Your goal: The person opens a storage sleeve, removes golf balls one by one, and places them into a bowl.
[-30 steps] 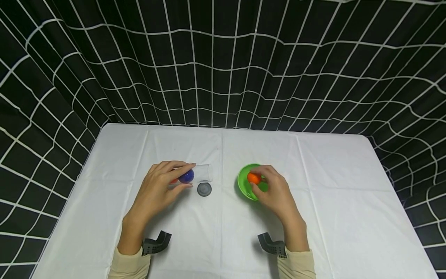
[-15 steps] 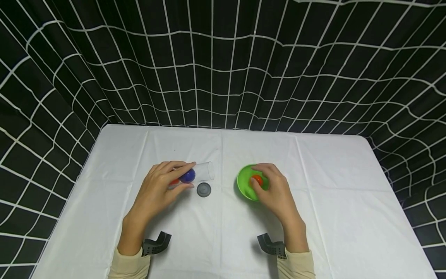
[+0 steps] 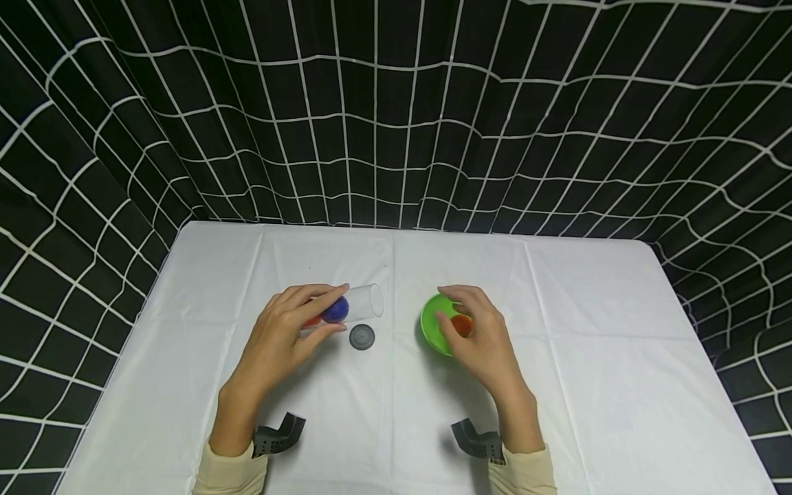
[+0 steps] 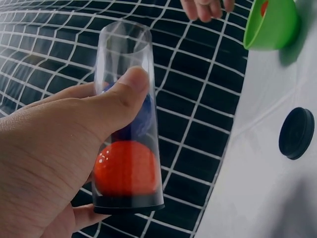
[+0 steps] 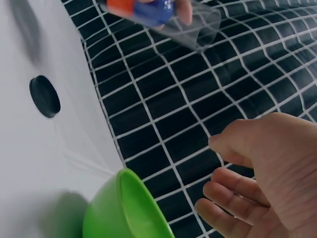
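My left hand (image 3: 286,328) grips a clear plastic tube (image 4: 126,47), its open mouth toward the right in the head view. Inside it an orange-red ball (image 4: 126,168) sits at the dark base, with a blue ball (image 3: 336,310) against it on the mouth side. Above a green bowl (image 3: 433,330) my right hand (image 3: 485,344) hovers with fingers spread and nothing between them. An orange ball (image 3: 461,324) lies in that bowl, partly covered by the thumb. On the cloth between the hands is a dark grey round lid (image 3: 361,337).
A white cloth covers the table (image 3: 619,344). Dark curtain-like walls with a white grid (image 3: 396,124) rise behind it and at both sides. Each wrist carries a black bracket (image 3: 280,435).
The right hand has let go of the orange ball, which dropped into the green bowl, and the fingers have spread and lifted slightly. The left hand's tube has tilted mouth-up a little.
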A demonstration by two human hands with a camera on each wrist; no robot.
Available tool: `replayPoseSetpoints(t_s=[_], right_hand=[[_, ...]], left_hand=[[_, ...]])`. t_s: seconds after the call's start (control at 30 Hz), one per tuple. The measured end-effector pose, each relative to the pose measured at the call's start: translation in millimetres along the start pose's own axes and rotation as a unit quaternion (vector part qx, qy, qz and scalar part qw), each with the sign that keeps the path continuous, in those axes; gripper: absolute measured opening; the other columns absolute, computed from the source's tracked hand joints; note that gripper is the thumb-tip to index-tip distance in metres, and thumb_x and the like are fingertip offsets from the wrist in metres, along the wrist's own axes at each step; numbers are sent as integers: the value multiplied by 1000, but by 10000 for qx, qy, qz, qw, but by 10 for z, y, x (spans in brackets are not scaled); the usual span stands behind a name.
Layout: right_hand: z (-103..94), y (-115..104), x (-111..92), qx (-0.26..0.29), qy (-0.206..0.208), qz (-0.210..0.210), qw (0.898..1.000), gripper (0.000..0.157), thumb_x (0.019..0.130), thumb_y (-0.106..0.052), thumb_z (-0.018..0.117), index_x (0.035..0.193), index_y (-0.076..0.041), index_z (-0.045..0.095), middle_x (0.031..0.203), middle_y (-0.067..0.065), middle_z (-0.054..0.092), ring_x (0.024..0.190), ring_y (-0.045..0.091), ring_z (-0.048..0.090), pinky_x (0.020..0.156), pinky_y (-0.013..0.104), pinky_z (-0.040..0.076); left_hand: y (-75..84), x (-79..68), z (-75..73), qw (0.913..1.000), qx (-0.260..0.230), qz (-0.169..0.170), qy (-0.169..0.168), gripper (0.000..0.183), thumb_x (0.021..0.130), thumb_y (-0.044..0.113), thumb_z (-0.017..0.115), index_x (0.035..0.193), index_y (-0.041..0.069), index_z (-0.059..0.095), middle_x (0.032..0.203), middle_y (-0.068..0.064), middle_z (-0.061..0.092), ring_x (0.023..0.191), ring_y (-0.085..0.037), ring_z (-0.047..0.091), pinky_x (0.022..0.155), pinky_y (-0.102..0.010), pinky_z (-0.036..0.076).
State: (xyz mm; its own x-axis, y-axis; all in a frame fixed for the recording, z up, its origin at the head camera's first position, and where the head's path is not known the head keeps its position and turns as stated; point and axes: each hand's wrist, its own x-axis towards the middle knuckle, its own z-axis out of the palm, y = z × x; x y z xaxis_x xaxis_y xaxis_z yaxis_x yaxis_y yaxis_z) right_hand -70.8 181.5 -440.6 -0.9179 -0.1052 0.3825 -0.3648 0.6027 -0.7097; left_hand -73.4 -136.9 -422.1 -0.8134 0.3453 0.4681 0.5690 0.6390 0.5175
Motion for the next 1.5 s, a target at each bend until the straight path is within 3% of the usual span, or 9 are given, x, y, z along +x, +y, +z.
replayPoseSetpoints(t_s=[0.3, 0.53, 0.83, 1.07, 1.27, 1.5], right_hand=[[63, -150, 14, 843, 35, -184, 9963, 36, 91, 4, 76, 126, -4, 72, 128, 11, 69, 117, 31, 70, 98, 33, 62], [194, -220, 10, 1761, -189, -379, 9835, 34, 91, 8, 75, 125, 2, 70, 126, 20, 68, 115, 5, 67, 95, 32, 64], [409, -290, 4, 2822, -409, 400, 9577, 31, 95, 5, 73, 125, 2, 70, 127, 17, 68, 115, 13, 71, 96, 26, 62], [490, -303, 4, 3121, -762, 501, 9457, 39, 95, 4, 73, 133, 7, 64, 137, 26, 62, 122, 16, 70, 98, 24, 61], [535, -301, 8, 3215, -948, 539, 9406, 44, 94, 5, 74, 135, 7, 62, 139, 26, 63, 124, 33, 70, 99, 25, 61], [566, -303, -9, 3261, -987, 616, 9382, 41, 96, 1, 74, 135, 3, 64, 136, 21, 66, 118, 12, 70, 96, 23, 61]], left_hand=[[6, -8, -5, 9999, 78, 73, 96, 60, 82, 33, 90, 139, 25, 71, 131, 3, 76, 120, -19, 68, 102, -45, 50], [14, 8, 15, 9993, 305, 209, 109, 51, 83, 29, 91, 130, 19, 76, 127, 1, 76, 117, -23, 68, 102, -45, 47], [46, 19, 12, 9950, 895, 439, 54, 50, 83, 22, 91, 131, 22, 76, 125, 1, 75, 119, -23, 66, 109, -47, 44], [62, 15, -13, 9910, 1210, 547, 159, 51, 81, 16, 92, 129, 22, 77, 125, 2, 75, 117, -23, 66, 107, -47, 45], [76, 20, -23, 9888, 1323, 658, 233, 51, 79, 15, 94, 126, 23, 78, 123, 1, 76, 115, -25, 66, 107, -48, 46], [76, 18, -17, 9881, 1306, 748, 315, 49, 79, 13, 94, 124, 23, 79, 121, 0, 77, 114, -26, 66, 106, -48, 46]])
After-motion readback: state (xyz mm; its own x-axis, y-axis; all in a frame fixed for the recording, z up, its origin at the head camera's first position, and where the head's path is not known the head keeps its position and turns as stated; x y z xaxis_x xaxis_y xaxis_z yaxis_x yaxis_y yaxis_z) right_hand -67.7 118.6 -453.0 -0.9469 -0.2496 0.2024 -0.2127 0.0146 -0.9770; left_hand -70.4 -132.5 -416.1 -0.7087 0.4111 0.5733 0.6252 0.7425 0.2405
